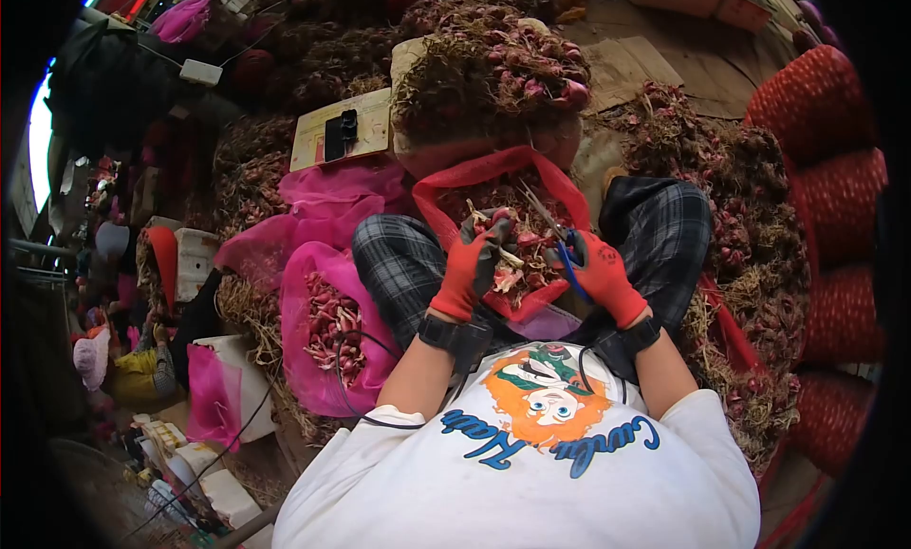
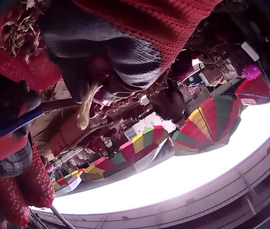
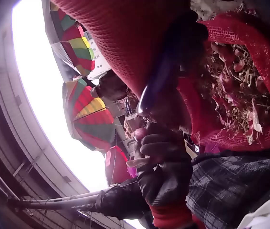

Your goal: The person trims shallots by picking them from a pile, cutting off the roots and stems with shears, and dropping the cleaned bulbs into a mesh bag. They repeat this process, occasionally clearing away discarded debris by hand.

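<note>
In the head view my left hand, in a red and grey glove, grips a shallot with a dry pale stem. The left wrist view shows that stem sticking out past the gloved fingers. My right hand, also gloved, holds scissors by their blue handles. The scissor blades point up and towards the left hand, close beside the shallot. Below both hands, between the knees, lies a red mesh bag with its mouth spread wide. Papery trimmings and reddish bits fill it.
A pink mesh bag of trimmed shallots stands by the left knee. Ahead is a heap of shallots on a block. More untrimmed shallots lie on the right, near full red sacks. A phone rests on a board.
</note>
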The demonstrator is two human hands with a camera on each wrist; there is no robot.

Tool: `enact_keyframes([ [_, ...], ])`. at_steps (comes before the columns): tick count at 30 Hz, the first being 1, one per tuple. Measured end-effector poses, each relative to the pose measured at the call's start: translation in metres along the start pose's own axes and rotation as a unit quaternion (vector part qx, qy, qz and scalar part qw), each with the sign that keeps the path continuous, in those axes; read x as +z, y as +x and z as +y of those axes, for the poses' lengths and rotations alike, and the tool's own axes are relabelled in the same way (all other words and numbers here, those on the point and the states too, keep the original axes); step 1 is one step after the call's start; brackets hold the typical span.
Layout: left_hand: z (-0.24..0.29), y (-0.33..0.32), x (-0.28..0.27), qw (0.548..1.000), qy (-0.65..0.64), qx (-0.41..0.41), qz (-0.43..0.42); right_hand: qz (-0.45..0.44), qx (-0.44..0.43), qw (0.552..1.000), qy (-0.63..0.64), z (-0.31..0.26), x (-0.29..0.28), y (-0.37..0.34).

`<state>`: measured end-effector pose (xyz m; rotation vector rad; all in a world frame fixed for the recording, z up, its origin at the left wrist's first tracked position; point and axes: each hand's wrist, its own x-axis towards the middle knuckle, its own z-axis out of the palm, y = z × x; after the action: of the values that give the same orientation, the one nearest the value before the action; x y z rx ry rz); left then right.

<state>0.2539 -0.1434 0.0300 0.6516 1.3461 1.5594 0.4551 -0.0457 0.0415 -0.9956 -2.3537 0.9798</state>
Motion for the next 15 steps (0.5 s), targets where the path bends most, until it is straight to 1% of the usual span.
enact_keyframes([
  [1, 0.001, 0.0, 0.001, 1.0, 0.007, 0.002, 0.008, 0.027, -0.023, 0.999, -0.016, -0.001, 0.0, 0.001],
  [3, 0.003, -0.001, 0.002, 0.999, 0.022, 0.005, 0.023, -0.019, -0.007, 0.999, -0.028, -0.007, -0.006, 0.0],
  [4, 0.001, -0.001, 0.001, 1.0, -0.016, -0.005, 0.02, -0.042, 0.002, 0.998, -0.035, -0.01, -0.009, 0.0],
  [7, -0.002, -0.001, 0.001, 0.999, -0.006, 0.026, 0.026, 0.027, -0.063, 0.993, -0.094, -0.006, -0.004, 0.0],
  [10, -0.003, -0.001, -0.002, 0.999, -0.03, 0.001, 0.02, -0.027, -0.003, 0.996, -0.079, -0.015, -0.012, 0.001],
  [13, -0.003, 0.002, -0.004, 0.998, -0.054, -0.007, 0.012, -0.058, 0.023, 0.998, -0.033, -0.012, -0.012, 0.002],
  [15, 0.012, 0.0, -0.004, 0.994, 0.045, 0.099, -0.005, -0.042, 0.043, 0.998, 0.004, -0.004, -0.005, 0.0],
])
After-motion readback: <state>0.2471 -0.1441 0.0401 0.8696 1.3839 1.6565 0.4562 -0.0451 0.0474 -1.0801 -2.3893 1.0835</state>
